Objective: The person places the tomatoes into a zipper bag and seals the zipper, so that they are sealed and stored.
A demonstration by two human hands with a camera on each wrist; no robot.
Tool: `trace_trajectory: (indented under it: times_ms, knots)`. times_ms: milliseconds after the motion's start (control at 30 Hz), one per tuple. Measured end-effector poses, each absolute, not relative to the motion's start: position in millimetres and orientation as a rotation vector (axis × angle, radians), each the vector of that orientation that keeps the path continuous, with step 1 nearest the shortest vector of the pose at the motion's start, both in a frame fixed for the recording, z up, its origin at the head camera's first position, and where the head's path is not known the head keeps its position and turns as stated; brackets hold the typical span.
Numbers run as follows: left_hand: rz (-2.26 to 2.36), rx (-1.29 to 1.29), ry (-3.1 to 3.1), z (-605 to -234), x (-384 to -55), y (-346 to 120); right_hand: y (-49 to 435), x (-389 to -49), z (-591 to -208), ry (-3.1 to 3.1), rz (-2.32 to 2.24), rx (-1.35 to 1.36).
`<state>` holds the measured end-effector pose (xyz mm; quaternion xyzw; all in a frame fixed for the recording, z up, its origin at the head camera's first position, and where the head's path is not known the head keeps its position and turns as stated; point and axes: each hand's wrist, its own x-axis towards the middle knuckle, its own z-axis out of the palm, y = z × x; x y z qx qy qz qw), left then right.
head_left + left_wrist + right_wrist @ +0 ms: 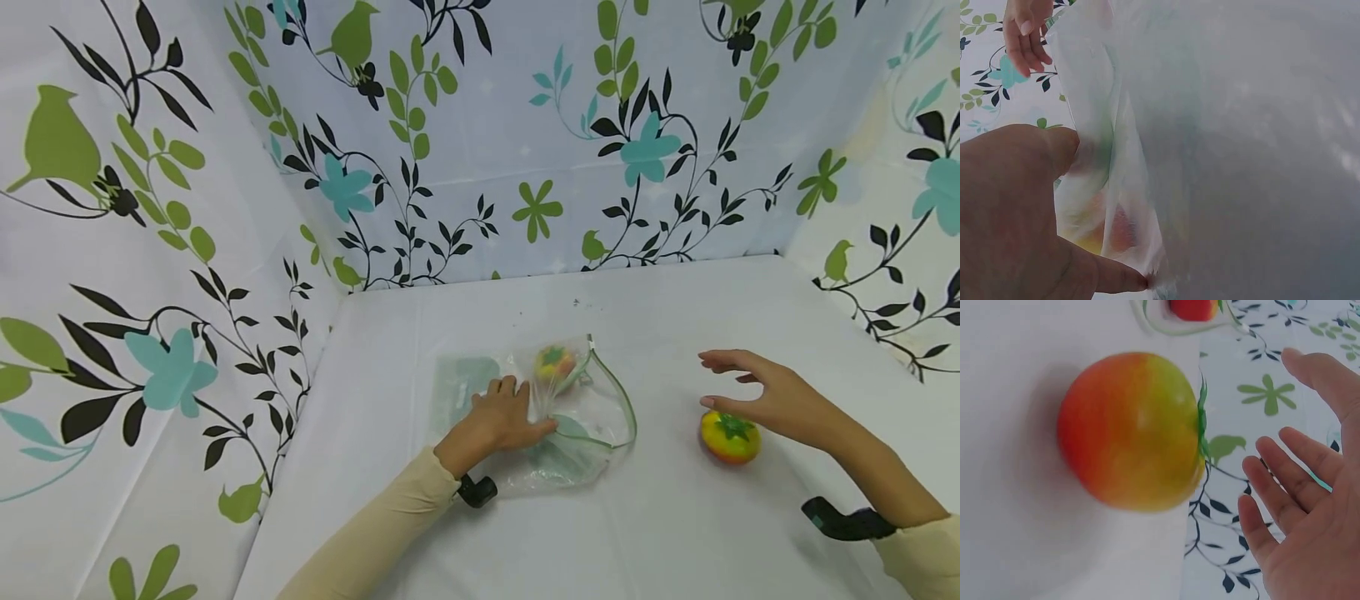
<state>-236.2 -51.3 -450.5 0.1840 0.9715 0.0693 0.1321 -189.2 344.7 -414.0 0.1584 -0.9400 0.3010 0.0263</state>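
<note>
My left hand (504, 419) rests on a clear plastic zip bag (585, 475), its fingers spread over the film. Inside the bag, near the far side, sits a red and yellow tomato (553, 364), seen blurred through the plastic in the left wrist view. A second tomato (731, 437), orange-red and yellow with a green star-shaped top, stands on the table outside the bag. Above and just behind it hovers my right hand (780, 396), fingers apart and loosely bent with nothing held. In the right wrist view this tomato (1132, 431) is apart from the fingers.
A white cloth covers the table (660, 533). The green-edged bag mouth (630, 408) gapes toward the right, facing the loose tomato. Curtains (465, 150) printed with leaves and birds enclose the back and both sides.
</note>
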Motion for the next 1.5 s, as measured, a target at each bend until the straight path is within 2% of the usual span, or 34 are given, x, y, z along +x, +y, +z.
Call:
trace_trajectory:
  times_ms: [467, 833, 1500]
  knots:
    - [0.184, 0.522, 2.816, -451, -237, -52, 386, -162, -437, -2.980, 0.934, 0.453]
    - [0.168, 0.525, 2.813, -450, -237, -53, 392, -154, -460, -3.066, 0.998, 0.462]
    - [0.187, 0.530, 2.802, -449, -237, -53, 392, -152, -470, -3.079, 1.015, 0.448]
